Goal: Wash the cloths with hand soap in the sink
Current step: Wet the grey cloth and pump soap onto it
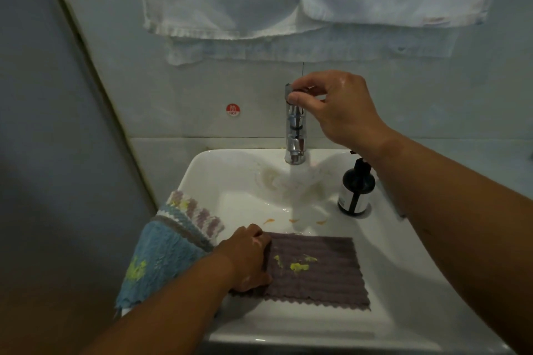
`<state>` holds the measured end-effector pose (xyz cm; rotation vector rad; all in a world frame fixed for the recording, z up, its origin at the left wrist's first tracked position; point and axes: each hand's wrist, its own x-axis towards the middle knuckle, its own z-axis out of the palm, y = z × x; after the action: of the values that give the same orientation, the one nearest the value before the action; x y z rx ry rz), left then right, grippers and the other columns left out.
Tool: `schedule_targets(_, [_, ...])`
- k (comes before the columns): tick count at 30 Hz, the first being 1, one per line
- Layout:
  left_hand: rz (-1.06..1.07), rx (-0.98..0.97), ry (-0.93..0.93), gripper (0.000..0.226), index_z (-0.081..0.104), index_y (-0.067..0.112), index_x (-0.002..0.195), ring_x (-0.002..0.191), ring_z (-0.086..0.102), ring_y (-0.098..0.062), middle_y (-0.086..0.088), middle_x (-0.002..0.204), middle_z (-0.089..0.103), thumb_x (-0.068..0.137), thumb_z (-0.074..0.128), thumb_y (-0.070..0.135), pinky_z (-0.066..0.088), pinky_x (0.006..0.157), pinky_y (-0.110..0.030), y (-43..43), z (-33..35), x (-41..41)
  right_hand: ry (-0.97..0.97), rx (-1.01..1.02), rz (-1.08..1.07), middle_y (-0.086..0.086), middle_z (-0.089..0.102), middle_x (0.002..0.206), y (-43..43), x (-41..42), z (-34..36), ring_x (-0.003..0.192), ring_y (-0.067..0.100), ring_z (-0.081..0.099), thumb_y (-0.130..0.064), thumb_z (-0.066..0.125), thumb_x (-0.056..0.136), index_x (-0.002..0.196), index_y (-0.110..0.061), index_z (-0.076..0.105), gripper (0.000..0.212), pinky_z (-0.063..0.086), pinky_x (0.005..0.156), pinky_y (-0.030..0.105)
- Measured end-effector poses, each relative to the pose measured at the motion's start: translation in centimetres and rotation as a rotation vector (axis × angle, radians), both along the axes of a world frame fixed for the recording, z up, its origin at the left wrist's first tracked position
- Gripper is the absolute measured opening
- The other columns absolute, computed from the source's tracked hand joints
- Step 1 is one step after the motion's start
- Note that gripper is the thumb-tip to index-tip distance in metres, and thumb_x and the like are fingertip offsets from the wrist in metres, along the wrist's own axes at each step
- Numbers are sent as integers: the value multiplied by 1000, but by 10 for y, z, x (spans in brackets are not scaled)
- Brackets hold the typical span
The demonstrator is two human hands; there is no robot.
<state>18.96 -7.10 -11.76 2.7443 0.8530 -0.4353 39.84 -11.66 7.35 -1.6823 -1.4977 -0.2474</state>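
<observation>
Pinching the tap handle (288, 91) with my right hand (340, 106); my left hand (248, 259) grips the grey cloth's (317, 271) left edge; the cloth lies toward me from the spout (294, 153).

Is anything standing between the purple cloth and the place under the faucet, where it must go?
Nothing visible does. The sink between the purple cloth and the faucet holds only small orange specks. The soap bottle stands aside on the right rim, and the blue cloth hangs over the left rim.
</observation>
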Motion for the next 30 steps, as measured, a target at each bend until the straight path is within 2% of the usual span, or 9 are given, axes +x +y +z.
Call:
schedule_targets(4, [9, 3, 14, 81, 35, 24, 152, 133, 34, -27, -2, 146, 33, 85, 70, 54, 41, 110, -48, -1, 2, 0, 65, 31, -4, -9, 74, 99, 5, -1, 1, 83, -1, 64, -36, 73, 90, 110, -20, 77, 26, 41, 72, -1])
schedule_targets(10, [33, -2, 12, 85, 37, 26, 151, 132, 34, -27, -1, 143, 34, 81, 73, 58, 42, 109, -50, 0, 0, -1, 112, 45, -1, -14, 69, 89, 9, -1, 4, 73, -14, 59, -33, 72, 92, 106, -22, 77, 19, 41, 69, -2])
schedule_targets(30, [34, -7, 35, 86, 35, 25, 152, 134, 32, -28, -2, 144, 32, 82, 71, 58, 41, 110, -50, -1, 1, -1, 121, 38, 9, -14, 68, 90, 11, 0, 5, 73, -12, 58, -33, 69, 93, 109, -21, 77, 22, 38, 66, -3])
